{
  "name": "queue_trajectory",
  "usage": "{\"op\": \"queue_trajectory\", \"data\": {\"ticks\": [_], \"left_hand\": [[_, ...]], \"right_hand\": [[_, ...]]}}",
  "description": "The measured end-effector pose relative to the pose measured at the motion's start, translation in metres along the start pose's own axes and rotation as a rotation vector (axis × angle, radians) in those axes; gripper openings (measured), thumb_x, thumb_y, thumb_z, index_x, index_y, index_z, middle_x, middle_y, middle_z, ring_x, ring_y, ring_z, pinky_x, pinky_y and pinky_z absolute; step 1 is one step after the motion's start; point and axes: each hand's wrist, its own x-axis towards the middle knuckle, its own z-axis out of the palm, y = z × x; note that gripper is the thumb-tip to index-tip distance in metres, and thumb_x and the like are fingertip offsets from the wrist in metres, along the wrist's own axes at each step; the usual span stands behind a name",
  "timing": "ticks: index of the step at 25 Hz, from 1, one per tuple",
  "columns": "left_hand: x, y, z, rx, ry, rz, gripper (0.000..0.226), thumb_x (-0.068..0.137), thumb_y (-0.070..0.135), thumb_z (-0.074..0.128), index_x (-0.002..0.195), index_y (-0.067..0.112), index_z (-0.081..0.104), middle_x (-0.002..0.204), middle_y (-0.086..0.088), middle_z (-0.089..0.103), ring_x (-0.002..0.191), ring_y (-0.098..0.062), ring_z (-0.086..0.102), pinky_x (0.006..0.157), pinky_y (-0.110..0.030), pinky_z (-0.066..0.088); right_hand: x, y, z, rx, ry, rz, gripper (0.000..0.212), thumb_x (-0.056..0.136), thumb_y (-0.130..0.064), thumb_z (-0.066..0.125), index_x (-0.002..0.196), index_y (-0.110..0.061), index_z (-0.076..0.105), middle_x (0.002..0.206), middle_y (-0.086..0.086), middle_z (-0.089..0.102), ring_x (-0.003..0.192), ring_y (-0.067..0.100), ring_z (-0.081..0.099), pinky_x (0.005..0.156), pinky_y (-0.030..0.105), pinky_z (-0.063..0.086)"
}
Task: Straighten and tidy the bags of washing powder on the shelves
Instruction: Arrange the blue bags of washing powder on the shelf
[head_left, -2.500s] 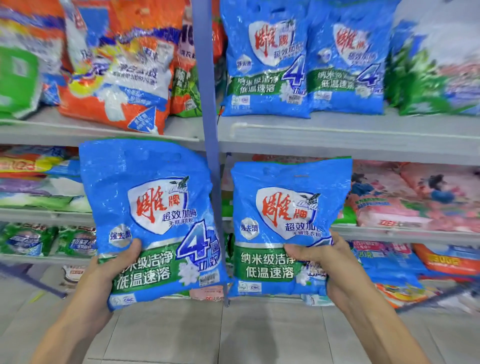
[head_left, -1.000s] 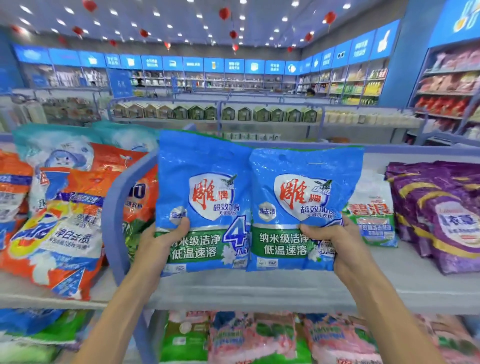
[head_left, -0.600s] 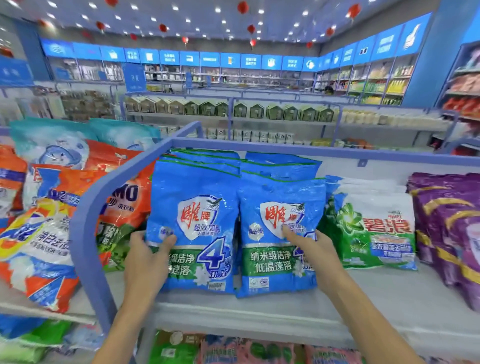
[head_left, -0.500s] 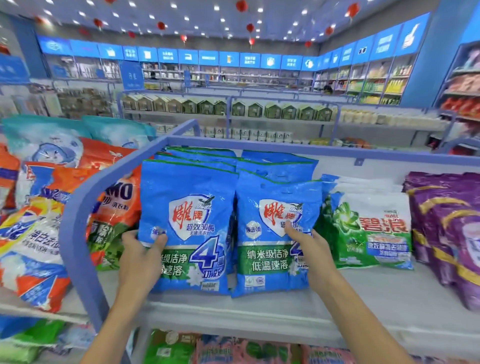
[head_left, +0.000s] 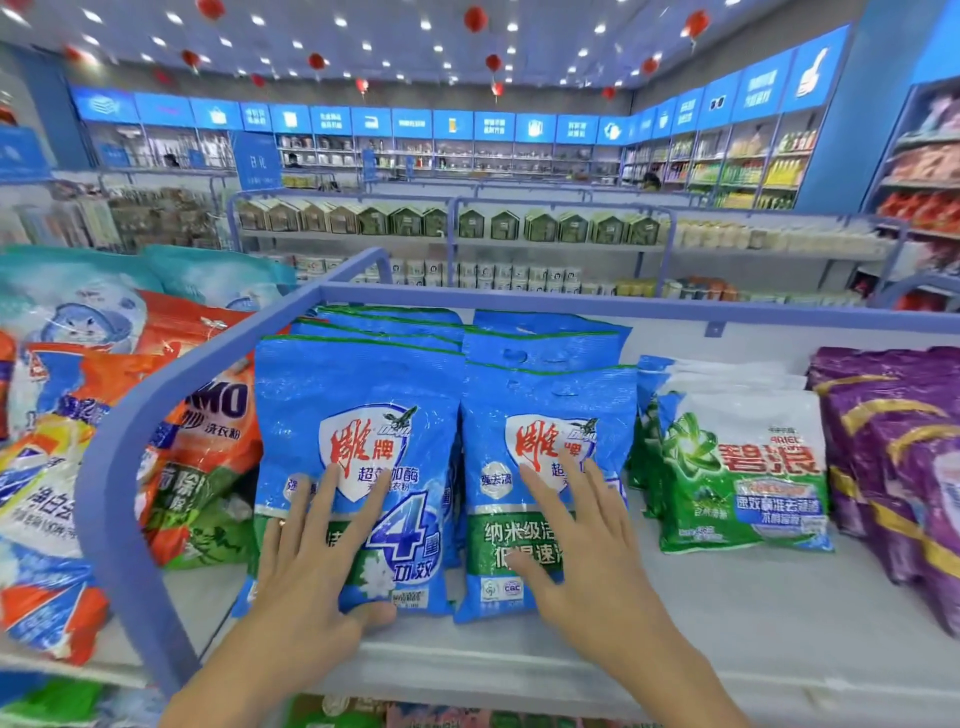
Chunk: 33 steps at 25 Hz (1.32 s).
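Two blue washing powder bags lean side by side at the front of the top shelf (head_left: 727, 613), each at the head of a row of like bags. My left hand (head_left: 317, 566) lies flat with spread fingers on the left blue bag (head_left: 358, 415). My right hand (head_left: 576, 545) lies flat, fingers straight, on the right blue bag (head_left: 545, 410). Neither hand grips anything.
Green and white bags (head_left: 737, 467) stand right of the blue rows, purple bags (head_left: 898, 467) beyond them. A blue curved rail (head_left: 135, 415) divides off orange bags (head_left: 202, 447) and other bags on the left. More store shelving fills the background.
The two blue bags were lifted from below and set onto the top shelf in front of their rows. Both hands let go of them and now press flat on their fronts.
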Motion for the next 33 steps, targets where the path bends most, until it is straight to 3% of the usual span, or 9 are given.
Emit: {"op": "queue_trajectory", "data": {"ticks": [3, 9, 19, 23, 28, 33], "left_hand": [[0.003, 0.001, -0.002, 0.007, -0.057, -0.052, 0.111, 0.088, 0.065, 0.062, 0.136, 0.065, -0.038, 0.144, 0.018, -0.058, 0.134, -0.022, -0.056, 0.119, -0.056, -0.020], [0.016, 0.003, -0.005, 0.048, -0.151, -0.108, 0.112, 0.085, 0.076, 0.055, 0.128, 0.063, -0.048, 0.136, 0.015, -0.066, 0.132, -0.033, -0.056, 0.115, -0.062, -0.020], [0.013, 0.015, 0.004, 0.104, -0.092, -0.156, 0.111, 0.091, 0.069, 0.051, 0.132, 0.052, -0.051, 0.140, 0.003, -0.064, 0.137, -0.040, -0.049, 0.115, -0.070, -0.013], [0.016, 0.018, 0.006, 0.068, -0.091, -0.097, 0.109, 0.093, 0.066, 0.053, 0.137, 0.053, -0.046, 0.143, 0.004, -0.062, 0.136, -0.041, -0.050, 0.112, -0.070, -0.017], [0.013, 0.016, 0.011, 0.051, -0.039, -0.026, 0.106, 0.093, 0.065, 0.053, 0.142, 0.053, -0.040, 0.148, 0.003, -0.058, 0.137, -0.042, -0.049, 0.111, -0.071, -0.018], [0.010, 0.013, 0.014, -0.019, 0.041, -0.003, 0.108, 0.087, 0.064, 0.063, 0.150, 0.056, -0.025, 0.158, 0.005, -0.045, 0.144, -0.039, -0.041, 0.112, -0.069, -0.020]], "right_hand": [[-0.002, 0.005, 0.002, -0.087, -0.225, -0.009, 0.106, 0.086, -0.077, 0.050, 0.145, -0.053, -0.035, 0.149, -0.014, -0.054, 0.136, 0.014, -0.053, 0.119, 0.049, -0.026], [0.021, -0.002, 0.013, -0.244, -0.333, 0.026, 0.112, 0.091, -0.070, 0.048, 0.131, -0.045, -0.054, 0.142, -0.005, -0.062, 0.136, 0.027, -0.053, 0.116, 0.059, -0.025], [0.008, -0.019, 0.024, -0.255, -0.252, 0.127, 0.102, 0.096, -0.067, 0.041, 0.137, -0.044, -0.049, 0.149, -0.005, -0.055, 0.142, 0.026, -0.044, 0.117, 0.064, -0.015], [0.009, -0.021, 0.024, -0.242, -0.307, 0.193, 0.100, 0.099, -0.062, 0.042, 0.133, -0.047, -0.051, 0.146, -0.007, -0.058, 0.144, 0.024, -0.042, 0.117, 0.065, -0.012], [0.008, -0.026, 0.038, -0.226, -0.225, 0.278, 0.103, 0.101, -0.053, 0.046, 0.129, -0.050, -0.053, 0.150, -0.009, -0.053, 0.146, 0.021, -0.039, 0.116, 0.069, -0.008], [0.004, -0.024, 0.031, -0.084, -0.159, 0.257, 0.103, 0.095, -0.046, 0.063, 0.149, -0.055, -0.024, 0.164, -0.013, -0.030, 0.154, 0.017, -0.023, 0.119, 0.065, -0.006]]}}
